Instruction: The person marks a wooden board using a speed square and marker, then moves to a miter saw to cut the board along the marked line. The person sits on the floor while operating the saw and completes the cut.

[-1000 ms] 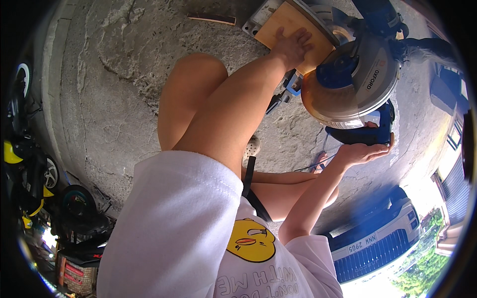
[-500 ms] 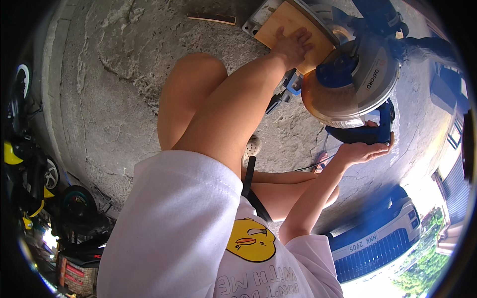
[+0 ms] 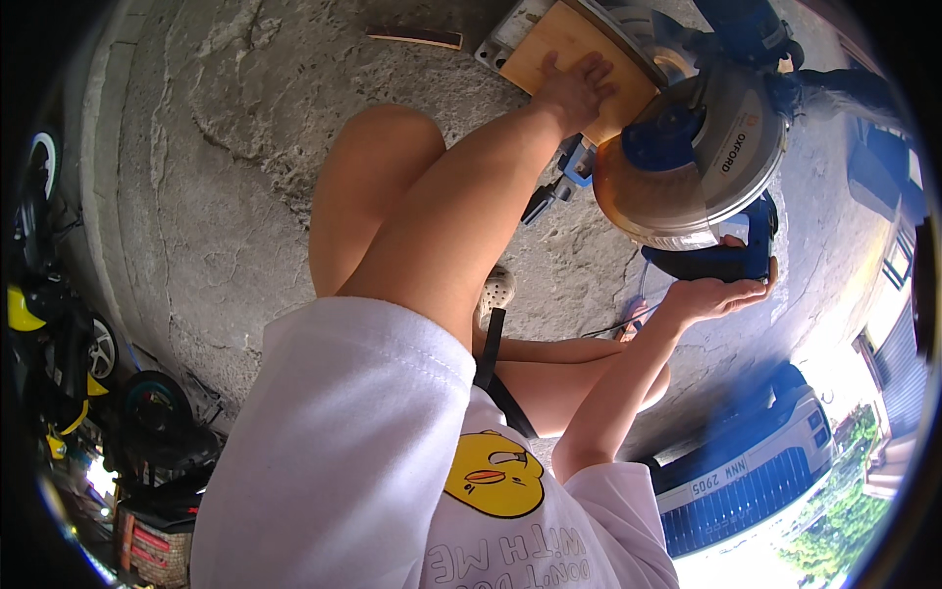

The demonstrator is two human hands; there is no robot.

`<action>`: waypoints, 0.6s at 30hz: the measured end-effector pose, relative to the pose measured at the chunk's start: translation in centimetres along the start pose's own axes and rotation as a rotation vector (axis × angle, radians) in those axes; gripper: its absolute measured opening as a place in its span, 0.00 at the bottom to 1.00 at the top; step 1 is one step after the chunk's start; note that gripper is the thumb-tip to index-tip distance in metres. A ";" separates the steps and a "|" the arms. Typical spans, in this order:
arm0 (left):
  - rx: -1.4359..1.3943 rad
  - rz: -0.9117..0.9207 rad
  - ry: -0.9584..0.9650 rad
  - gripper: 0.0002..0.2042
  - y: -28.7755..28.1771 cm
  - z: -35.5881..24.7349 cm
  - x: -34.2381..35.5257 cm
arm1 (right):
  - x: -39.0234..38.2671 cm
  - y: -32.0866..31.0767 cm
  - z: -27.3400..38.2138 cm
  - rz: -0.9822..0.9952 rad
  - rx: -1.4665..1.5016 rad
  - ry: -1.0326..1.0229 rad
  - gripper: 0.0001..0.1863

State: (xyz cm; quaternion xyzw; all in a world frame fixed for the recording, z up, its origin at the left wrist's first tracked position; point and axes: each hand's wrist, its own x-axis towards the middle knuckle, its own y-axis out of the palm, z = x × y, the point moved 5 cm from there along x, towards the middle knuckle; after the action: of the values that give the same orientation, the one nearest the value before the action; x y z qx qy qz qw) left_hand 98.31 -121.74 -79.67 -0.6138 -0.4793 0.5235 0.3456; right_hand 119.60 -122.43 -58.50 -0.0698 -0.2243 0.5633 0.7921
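My left hand lies on a light-brown wooden board, its fingers spread and pressing on the surface. The board rests on the grey metal base of a miter saw. The saw's round grey guard stands just right of the board, and its blade is hidden by that guard and a tinted cover. From below, my right hand is wrapped round the blue-and-black saw handle. A blue-and-black clamp sticks out under the board, beside my left forearm.
A thin dark strip of wood lies on the rough concrete floor. My bent knees are close below the saw. Motorcycles stand along the left side; a blue vehicle is at lower right. A cord runs across the floor near my foot.
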 end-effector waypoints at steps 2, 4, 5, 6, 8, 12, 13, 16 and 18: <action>0.000 0.004 0.005 0.26 -0.1 -0.1 0.0 | 0.0 0.0 0.0 -0.005 -0.002 0.003 0.27; 0.003 0.007 0.005 0.26 -0.1 -0.1 0.0 | 0.0 0.0 0.1 -0.010 0.001 0.008 0.27; 0.006 0.009 0.004 0.26 -0.1 -0.1 0.1 | -0.1 0.0 0.1 -0.012 0.005 0.013 0.27; 0.008 0.010 0.002 0.26 0.0 -0.1 0.1 | -0.1 0.0 0.1 -0.015 0.010 0.017 0.27; 0.015 0.006 0.002 0.26 0.0 -0.1 0.1 | -0.1 0.0 0.1 -0.021 0.010 0.010 0.27; 0.016 0.019 0.004 0.25 -0.2 -0.2 0.1 | 0.0 -0.2 -0.3 -0.021 0.023 0.007 0.27; 0.014 0.019 0.005 0.25 -0.2 -0.2 0.0 | -0.1 -0.2 -0.3 -0.020 0.019 0.010 0.27; 0.007 0.018 0.006 0.26 -0.2 -0.1 0.0 | -0.1 -0.1 -0.2 -0.022 0.006 0.015 0.26; 0.002 0.018 0.004 0.26 -0.2 0.0 0.0 | -0.2 -0.1 -0.1 -0.028 -0.005 0.018 0.26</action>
State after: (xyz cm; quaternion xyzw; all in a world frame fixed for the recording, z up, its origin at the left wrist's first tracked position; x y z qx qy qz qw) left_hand 98.28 -121.62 -79.45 -0.6189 -0.4723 0.5260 0.3424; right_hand 119.65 -122.61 -58.61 -0.0738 -0.2198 0.5510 0.8016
